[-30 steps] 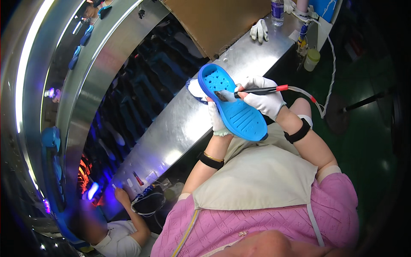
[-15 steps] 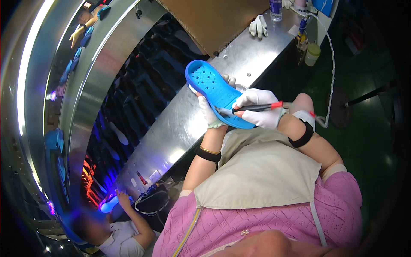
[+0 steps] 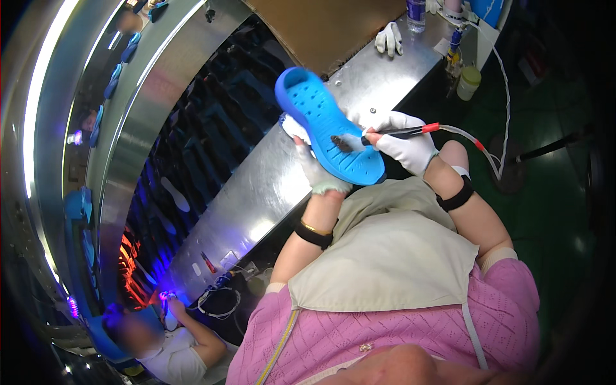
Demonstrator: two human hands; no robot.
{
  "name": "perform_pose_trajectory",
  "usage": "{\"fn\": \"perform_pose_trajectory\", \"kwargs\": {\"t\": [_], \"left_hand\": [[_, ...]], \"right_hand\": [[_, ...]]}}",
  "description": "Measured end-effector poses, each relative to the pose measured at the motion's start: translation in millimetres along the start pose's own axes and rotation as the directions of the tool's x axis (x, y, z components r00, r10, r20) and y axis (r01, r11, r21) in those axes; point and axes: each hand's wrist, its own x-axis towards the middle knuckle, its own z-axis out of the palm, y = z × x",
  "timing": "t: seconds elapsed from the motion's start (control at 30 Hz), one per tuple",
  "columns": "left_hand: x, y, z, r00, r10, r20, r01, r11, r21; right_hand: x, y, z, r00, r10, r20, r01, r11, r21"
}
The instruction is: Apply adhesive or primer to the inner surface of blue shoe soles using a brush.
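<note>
A blue foam shoe sole with a raised toe rim and small holes is held up tilted above the metal bench. My left hand, in a white glove with bare fingertips showing, grips it from the left and beneath; some of those fingers are hidden behind it. In my right hand, also gloved in white, is a brush with a dark handle, red bands and a thin tube trailing off its end. Its dark bristles lie against the inner face of the sole, near the middle.
The metal bench runs diagonally, beside a dark channel with sole-shaped pieces. A cardboard sheet, a white glove, a bottle and a lidded jar are at the far side. A co-worker sits lower left.
The sole has tipped up and turned slightly, its toe end rising. My right hand has moved right and up, and the bristles have shifted from the sole's left edge toward its middle.
</note>
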Motion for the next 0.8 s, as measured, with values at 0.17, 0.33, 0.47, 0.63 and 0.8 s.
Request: {"fn": "perform_pose_trajectory", "kwargs": {"t": [0.17,0.33,0.47,0.63,0.8], "left_hand": [[1.1,-6.3,3.4,0.946,-0.093,0.310,0.111,0.993,-0.039],[7.9,-7.5,6.1,0.998,0.023,0.062,-0.026,0.998,0.049],[8.2,-4.0,9.8,0.991,0.052,0.120,-0.055,0.998,0.020],[8.3,6.3,4.4,0.991,-0.008,0.133,-0.001,0.998,0.066],[11.7,10.0,8.3,0.988,-0.089,0.125,0.082,0.995,0.053]], "right_hand": [[-6.1,11.8,8.7,0.989,-0.147,-0.005,0.146,0.979,0.144],[-24.2,-0.6,21.0,0.995,-0.089,0.055,0.084,0.992,0.097],[-20.8,11.1,20.9,0.943,-0.331,-0.045,0.328,0.943,-0.055],[-20.7,10.5,27.8,0.966,-0.252,0.065,0.259,0.957,-0.132],[-17.2,10.6,21.9,0.920,-0.376,0.111,0.379,0.925,-0.010]]}}
